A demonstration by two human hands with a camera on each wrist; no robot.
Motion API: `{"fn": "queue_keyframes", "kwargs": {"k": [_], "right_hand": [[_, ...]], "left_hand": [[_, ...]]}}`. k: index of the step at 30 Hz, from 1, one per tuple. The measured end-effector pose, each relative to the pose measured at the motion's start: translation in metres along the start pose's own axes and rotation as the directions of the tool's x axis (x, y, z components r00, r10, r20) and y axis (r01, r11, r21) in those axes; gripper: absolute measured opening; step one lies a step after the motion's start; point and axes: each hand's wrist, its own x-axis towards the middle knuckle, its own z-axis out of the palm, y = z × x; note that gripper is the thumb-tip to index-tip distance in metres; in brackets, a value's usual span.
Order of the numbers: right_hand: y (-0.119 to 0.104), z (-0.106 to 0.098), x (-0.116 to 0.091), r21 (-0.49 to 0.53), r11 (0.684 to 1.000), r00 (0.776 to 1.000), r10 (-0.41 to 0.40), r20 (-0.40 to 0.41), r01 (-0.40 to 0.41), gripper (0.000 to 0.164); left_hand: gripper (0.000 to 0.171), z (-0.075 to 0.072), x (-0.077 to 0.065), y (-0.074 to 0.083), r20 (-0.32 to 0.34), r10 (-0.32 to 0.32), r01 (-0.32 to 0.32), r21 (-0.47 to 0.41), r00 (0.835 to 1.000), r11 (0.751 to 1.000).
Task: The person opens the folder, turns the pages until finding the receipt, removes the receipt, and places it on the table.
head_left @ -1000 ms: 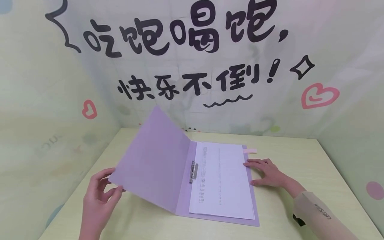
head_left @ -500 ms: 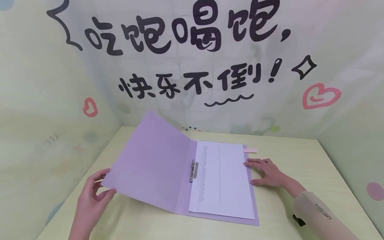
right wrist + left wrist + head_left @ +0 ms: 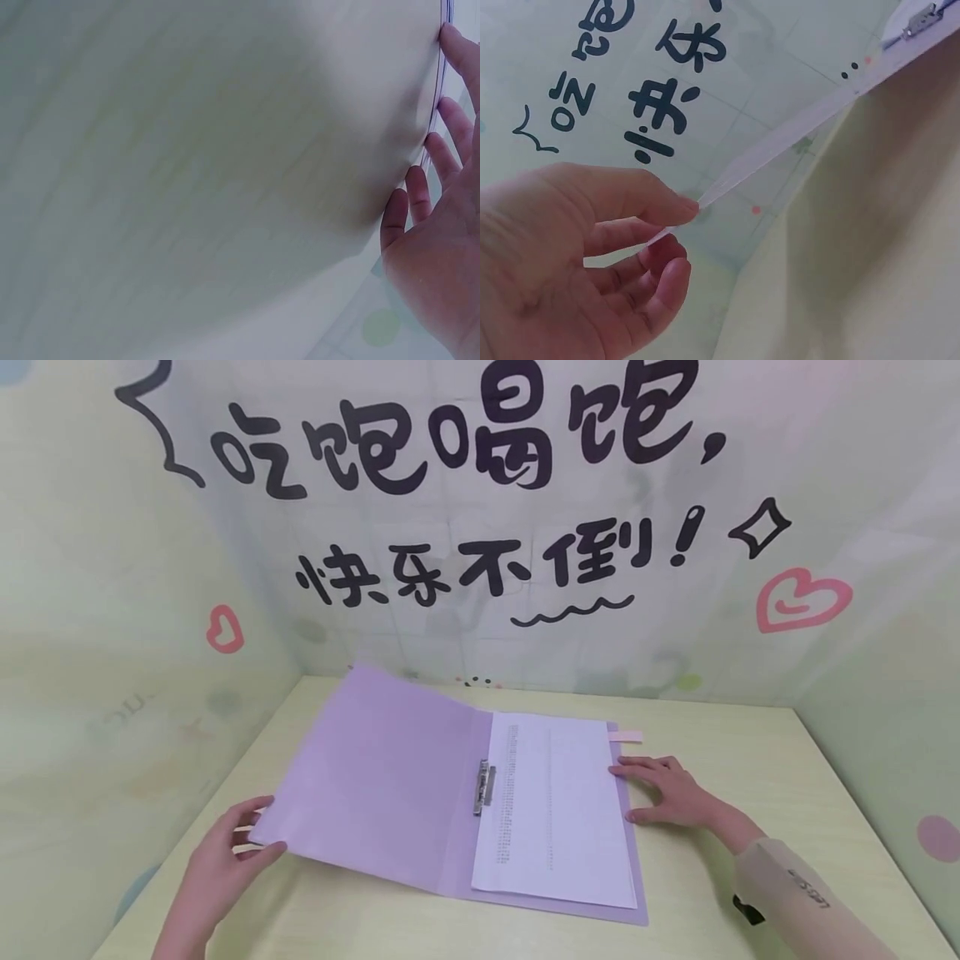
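Note:
A purple folder (image 3: 382, 768) lies open on the table, its left cover raised at a slant. My left hand (image 3: 221, 860) pinches the near outer corner of that cover between thumb and fingers, which the left wrist view shows from the side. Printed white sheets (image 3: 573, 810) lie on the folder's right half, next to a metal clip (image 3: 482, 787) by the spine. At the folder's right edge rests my right hand (image 3: 671, 793), fingers relaxed and fingertips touching the edge. A pink tab (image 3: 626, 737) sticks out from the top right of the folder.
The pale wood table (image 3: 750, 760) is enclosed by a printed back wall (image 3: 420, 527) and by side walls, with black lettering and pink hearts on them. The right forearm wears a beige sleeve (image 3: 802, 893) with a black piece beneath it.
My left hand has moved left and down, carrying the folder's cover lower towards the table. The right hand, sheets and clip have stayed in place.

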Motion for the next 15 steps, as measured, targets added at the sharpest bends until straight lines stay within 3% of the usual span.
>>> {"fn": "queue_keyframes", "kwargs": {"k": [5, 15], "right_hand": [[0.004, 0.001, 0.000, -0.006, 1.000, 1.000, -0.018, -0.005, 0.018, 0.069], [0.008, 0.004, 0.000, -0.017, 1.000, 1.000, -0.017, 0.002, 0.017, 0.070]], "left_hand": [[0.070, 0.002, 0.008, -0.013, 0.100, -0.049, 0.038, 0.117, 0.994, 0.992], [0.067, 0.014, 0.019, -0.026, 0.193, -0.028, -0.010, 0.193, 0.981, 0.981]]}}
